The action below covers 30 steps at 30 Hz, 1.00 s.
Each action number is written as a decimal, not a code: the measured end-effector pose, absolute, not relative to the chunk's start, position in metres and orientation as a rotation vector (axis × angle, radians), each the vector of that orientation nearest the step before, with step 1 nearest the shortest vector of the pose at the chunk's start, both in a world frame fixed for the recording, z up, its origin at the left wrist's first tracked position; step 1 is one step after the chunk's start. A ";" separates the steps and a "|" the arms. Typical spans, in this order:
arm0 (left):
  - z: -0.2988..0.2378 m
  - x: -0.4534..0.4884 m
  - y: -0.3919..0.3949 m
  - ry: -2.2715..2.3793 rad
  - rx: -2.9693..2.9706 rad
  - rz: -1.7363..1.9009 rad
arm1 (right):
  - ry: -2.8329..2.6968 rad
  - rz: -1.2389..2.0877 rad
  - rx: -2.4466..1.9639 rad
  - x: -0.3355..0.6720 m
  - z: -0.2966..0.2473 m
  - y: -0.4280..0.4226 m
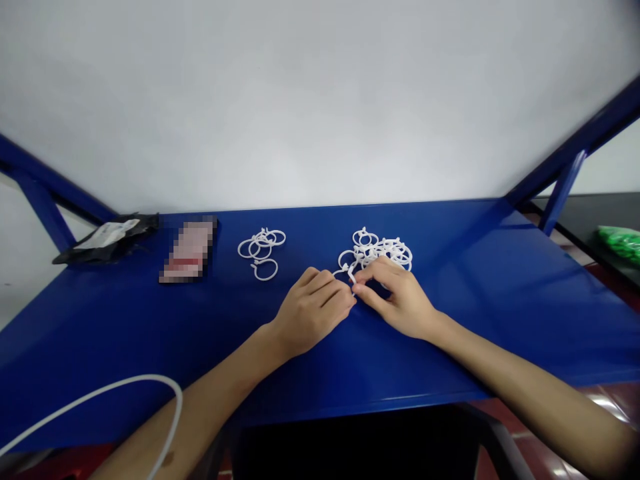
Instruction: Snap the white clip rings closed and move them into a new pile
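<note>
In the head view, my left hand (316, 308) is closed in a fist-like grip on a thin white plastic ring (341, 271), most of which its fingers hide. Thumb and forefinger of my right hand (400, 293) pinch the ring's end at its small clasp (352, 275). Just behind my right fingers lies a heap of similar white rings (397, 248), partly covered by that hand. Further left, several more rings (260, 245) lie in a loose group, with a single ring (266, 270) closer to me.
All this lies on a blue table (225, 320) against a pale wall. A phone (189, 253) and a black plastic package (107, 239) lie at the left. A white cable (100, 390) loops over the lower left. A green bag (620, 241) sits on a dark surface at right.
</note>
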<state>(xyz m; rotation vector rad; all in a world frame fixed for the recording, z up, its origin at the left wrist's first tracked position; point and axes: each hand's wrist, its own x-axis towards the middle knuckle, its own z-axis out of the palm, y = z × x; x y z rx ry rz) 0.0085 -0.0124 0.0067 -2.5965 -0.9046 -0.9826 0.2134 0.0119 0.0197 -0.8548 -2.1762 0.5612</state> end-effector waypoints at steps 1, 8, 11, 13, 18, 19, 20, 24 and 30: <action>0.007 0.009 -0.012 -0.893 -2.602 -0.986 | -2.173 0.576 -0.864 0.213 0.020 0.011; 0.009 0.006 -0.012 -1.040 -2.566 -1.114 | -2.139 0.523 -0.890 0.215 0.021 0.011; 0.012 0.003 -0.010 -1.259 -2.488 -1.175 | -2.168 0.494 -0.877 0.217 0.019 0.014; 0.011 0.002 -0.007 -1.350 -2.525 -1.143 | -2.196 0.485 -0.858 0.218 0.018 0.015; 0.006 0.001 -0.004 -1.382 -2.744 -1.079 | -2.220 0.490 -0.821 0.219 0.018 0.016; 0.006 0.001 -0.004 -1.401 -2.765 -1.102 | -2.216 0.499 -0.819 0.219 0.018 0.016; 0.006 0.001 -0.004 -1.423 -2.783 -1.127 | -2.214 0.507 -0.816 0.219 0.018 0.015; 0.008 0.002 -0.005 -1.487 -2.848 -1.232 | -2.227 0.518 -0.786 0.219 0.018 0.014; 0.009 0.003 -0.006 -1.495 -2.875 -1.295 | -2.255 0.494 -0.752 0.217 0.017 0.012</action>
